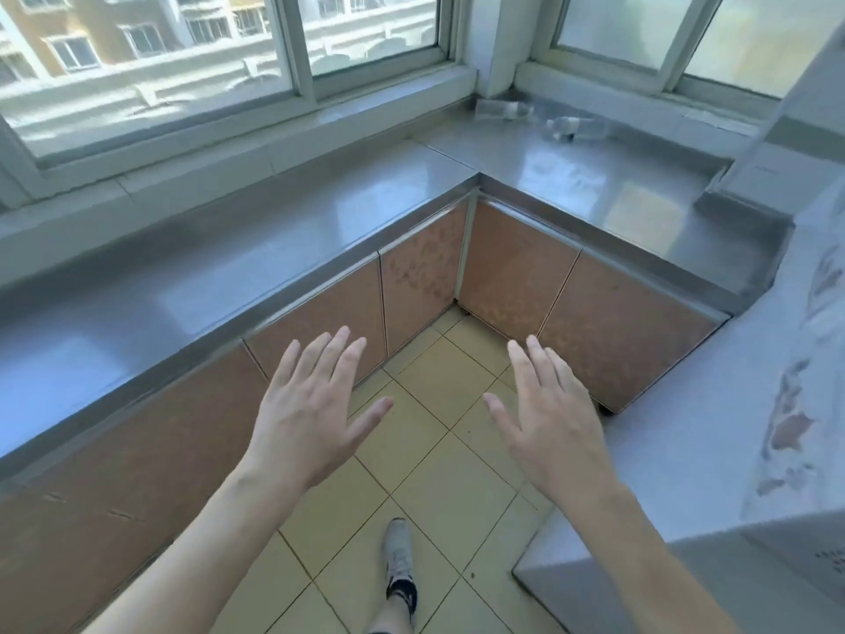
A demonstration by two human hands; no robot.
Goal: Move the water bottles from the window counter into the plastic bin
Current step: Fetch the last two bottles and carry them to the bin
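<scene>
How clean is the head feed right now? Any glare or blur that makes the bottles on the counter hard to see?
Head view: daylight from the windows puts pale glare patches on the steel counter; the two clear bottles lying in the far corner look soft and low-contrast; wide-angle bending curves the counter edges; both hands are sharp, open and empty.

An L-shaped stainless steel counter [320, 231] wraps the corner of a sunlit room, daylight glaring off its top. Sliding windows [219, 48] in pale frames run above both legs; the panes over the longer leg show a tan apartment block [68, 34] outside, those over the shorter leg look frosted. Below the counter, copper-toned cabinet doors [516, 267] with a mottled finish meet at the inner corner. Pale yellow floor tiles [439, 487] with dark grout cover the ground. A grey appliance top [713, 450] fills the near side.
</scene>
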